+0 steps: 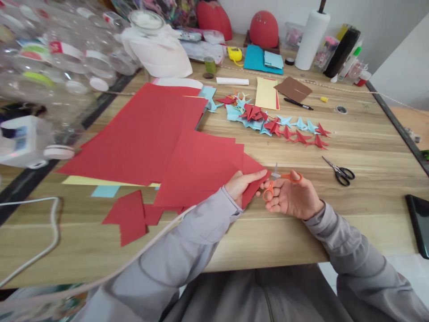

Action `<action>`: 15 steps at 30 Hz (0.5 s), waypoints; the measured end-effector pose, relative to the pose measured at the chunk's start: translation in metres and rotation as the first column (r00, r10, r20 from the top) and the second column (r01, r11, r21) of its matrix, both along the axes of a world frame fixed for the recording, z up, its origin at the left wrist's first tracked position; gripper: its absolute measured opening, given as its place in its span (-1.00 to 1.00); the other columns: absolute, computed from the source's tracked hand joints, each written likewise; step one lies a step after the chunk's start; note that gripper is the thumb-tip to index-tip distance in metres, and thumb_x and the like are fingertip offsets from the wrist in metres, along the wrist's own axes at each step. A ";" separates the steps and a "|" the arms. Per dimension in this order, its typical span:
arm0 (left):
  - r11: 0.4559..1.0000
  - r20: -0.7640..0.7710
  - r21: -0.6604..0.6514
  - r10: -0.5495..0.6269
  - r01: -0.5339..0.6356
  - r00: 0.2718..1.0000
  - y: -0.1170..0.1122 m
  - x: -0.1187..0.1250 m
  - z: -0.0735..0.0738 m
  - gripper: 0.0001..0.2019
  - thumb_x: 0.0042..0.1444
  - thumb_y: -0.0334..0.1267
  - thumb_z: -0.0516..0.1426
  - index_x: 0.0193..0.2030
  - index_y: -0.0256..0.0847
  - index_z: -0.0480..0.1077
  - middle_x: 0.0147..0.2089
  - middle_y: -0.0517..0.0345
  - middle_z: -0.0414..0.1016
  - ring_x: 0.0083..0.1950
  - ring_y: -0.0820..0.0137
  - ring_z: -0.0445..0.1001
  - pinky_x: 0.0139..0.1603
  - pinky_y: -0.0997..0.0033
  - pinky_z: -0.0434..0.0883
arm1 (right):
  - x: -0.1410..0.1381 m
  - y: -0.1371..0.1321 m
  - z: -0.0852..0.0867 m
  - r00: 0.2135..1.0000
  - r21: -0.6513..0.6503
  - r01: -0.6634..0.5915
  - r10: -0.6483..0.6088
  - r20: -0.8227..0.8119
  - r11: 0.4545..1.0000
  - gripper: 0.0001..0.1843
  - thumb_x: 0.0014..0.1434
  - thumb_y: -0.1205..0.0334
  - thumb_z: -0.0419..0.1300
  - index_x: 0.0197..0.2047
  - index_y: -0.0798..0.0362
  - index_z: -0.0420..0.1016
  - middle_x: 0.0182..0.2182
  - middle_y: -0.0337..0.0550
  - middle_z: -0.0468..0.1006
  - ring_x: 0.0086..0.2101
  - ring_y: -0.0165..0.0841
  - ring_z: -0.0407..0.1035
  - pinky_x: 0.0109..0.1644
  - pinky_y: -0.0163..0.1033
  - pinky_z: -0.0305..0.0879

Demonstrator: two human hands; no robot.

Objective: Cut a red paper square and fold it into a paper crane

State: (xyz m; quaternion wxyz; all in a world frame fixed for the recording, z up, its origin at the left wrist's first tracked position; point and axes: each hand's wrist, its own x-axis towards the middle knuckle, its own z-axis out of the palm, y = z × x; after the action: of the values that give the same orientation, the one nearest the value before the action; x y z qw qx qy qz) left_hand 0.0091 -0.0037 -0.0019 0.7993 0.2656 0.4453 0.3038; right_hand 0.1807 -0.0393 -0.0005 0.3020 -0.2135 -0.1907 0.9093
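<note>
My left hand [241,185] pinches the corner of a red paper sheet [201,167] lying on the wooden table [368,147]. Beside it, my right hand [291,199] grips small orange-handled scissors [279,178] with fingers through the loops and the blades pointing up near the paper's edge. Larger red sheets [140,129] are spread to the left. Red paper offcuts [130,217] lie near the front edge. A row of folded red and blue paper shapes [275,123] stretches across the middle of the table.
Black scissors [340,171] lie to the right, a dark phone [420,223] at the right edge. Clear plastic bottles [60,58] crowd the left. At the back are a paper towel roll [311,40], a black pen [298,103], blue card [259,58] and a yellow tape measure [235,54].
</note>
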 end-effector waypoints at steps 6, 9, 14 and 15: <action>0.999 -0.009 -0.035 0.030 -0.030 1.000 0.000 0.002 -0.001 -0.75 0.02 -0.24 0.23 -0.57 -0.36 0.43 -0.63 0.12 0.41 -0.63 0.54 0.38 -0.67 0.62 0.29 | -0.002 0.000 0.001 1.000 -0.070 0.018 -0.019 -0.014 0.997 -0.32 0.18 -0.27 -0.11 -0.10 0.23 0.38 -0.32 0.02 0.56 -0.29 -0.27 0.49 -0.16 -0.16 0.38; 0.999 0.001 -0.044 -0.004 0.004 1.000 0.000 0.002 -0.001 -0.75 0.04 -0.23 0.21 -0.53 -0.39 0.44 -0.61 0.08 0.44 -0.61 0.53 0.41 -0.64 0.62 0.31 | -0.001 0.001 0.001 1.000 -0.076 0.020 -0.021 -0.012 0.997 -0.32 0.17 -0.28 -0.10 -0.12 0.23 0.38 -0.34 0.00 0.56 -0.32 -0.28 0.49 -0.19 -0.17 0.37; 1.000 0.089 -0.009 0.014 -0.014 0.996 -0.002 0.003 0.000 -0.79 0.00 -0.27 0.24 -0.52 -0.37 0.41 -0.59 0.09 0.46 -0.58 0.50 0.43 -0.58 0.57 0.37 | 0.001 0.000 -0.001 1.000 -0.047 0.022 -0.023 -0.020 0.999 -0.40 0.13 -0.23 0.01 -0.14 0.20 0.38 -0.37 -0.06 0.55 -0.35 -0.32 0.47 -0.21 -0.20 0.35; 1.000 0.101 -0.005 0.011 -0.011 0.995 -0.002 0.003 0.000 -0.81 0.00 -0.28 0.25 -0.51 -0.37 0.42 -0.58 0.09 0.47 -0.58 0.51 0.43 -0.57 0.58 0.37 | 0.001 0.000 -0.002 0.999 -0.037 0.023 -0.024 -0.028 0.999 -0.42 0.12 -0.21 0.03 -0.14 0.19 0.38 -0.37 -0.07 0.54 -0.36 -0.33 0.46 -0.22 -0.21 0.34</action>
State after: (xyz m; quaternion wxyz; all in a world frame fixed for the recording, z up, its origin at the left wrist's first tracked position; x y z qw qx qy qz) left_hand 0.0118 -0.0055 -0.0016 0.8197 0.2459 0.4064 0.3201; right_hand 0.1817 -0.0396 -0.0026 0.3114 -0.2082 -0.1669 0.9121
